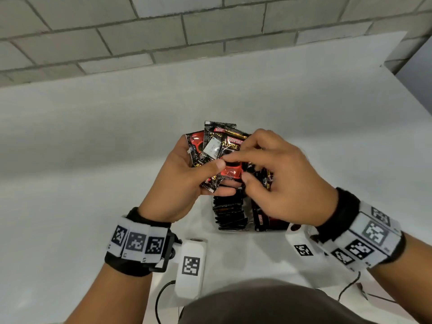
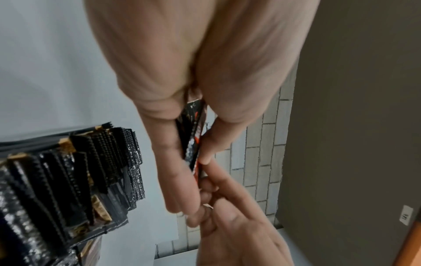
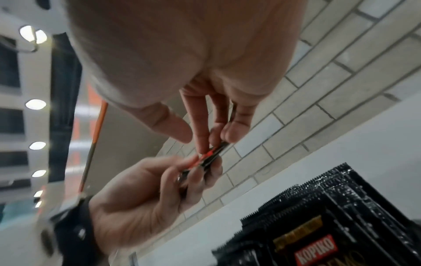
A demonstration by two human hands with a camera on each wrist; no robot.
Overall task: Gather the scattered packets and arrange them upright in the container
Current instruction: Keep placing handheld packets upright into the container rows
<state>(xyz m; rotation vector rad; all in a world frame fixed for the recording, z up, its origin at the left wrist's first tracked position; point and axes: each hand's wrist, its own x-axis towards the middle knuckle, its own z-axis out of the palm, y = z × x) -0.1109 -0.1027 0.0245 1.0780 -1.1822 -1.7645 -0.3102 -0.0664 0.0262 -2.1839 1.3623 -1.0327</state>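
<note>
Most packets [image 1: 230, 215] already stood upright in the container [image 1: 233, 231] on the table [image 1: 93, 148], while the left hand [image 1: 184, 183] gripped a fanned bunch [image 1: 217, 148] and the right hand [image 1: 280, 181] pinched one out.

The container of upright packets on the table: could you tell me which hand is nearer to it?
Right. The right hand hovers directly over the container, covering part of it; the left hand holds a fan of packets beside and beyond it.
</note>
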